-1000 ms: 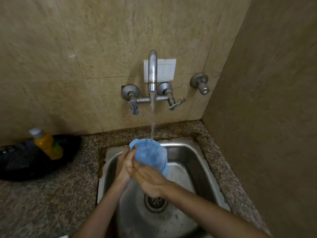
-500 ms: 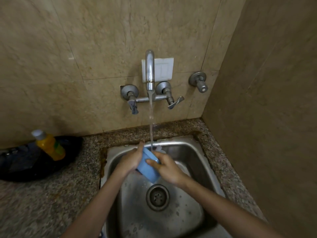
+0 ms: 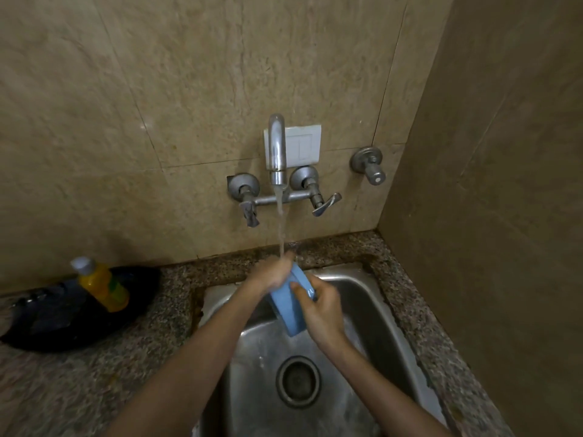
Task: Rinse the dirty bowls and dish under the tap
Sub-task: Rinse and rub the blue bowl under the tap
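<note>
You had the blue bowl [image 3: 288,305] tipped on edge above the back of the sink [image 3: 356,298], just under the running tap [image 3: 277,149]. Your left hand [image 3: 271,274] was clenched over its upper rim, where the stream landed, and your right hand [image 3: 321,310] had its fingers [image 3: 296,287] grasping the near side. Wet plastic held this steeply could have slid from you and dropped toward the drain [image 3: 297,381]. Water striking your knuckles could also have sprayed onto the desk [image 3: 94,373] near the yellow bottle [image 3: 102,287].
</note>
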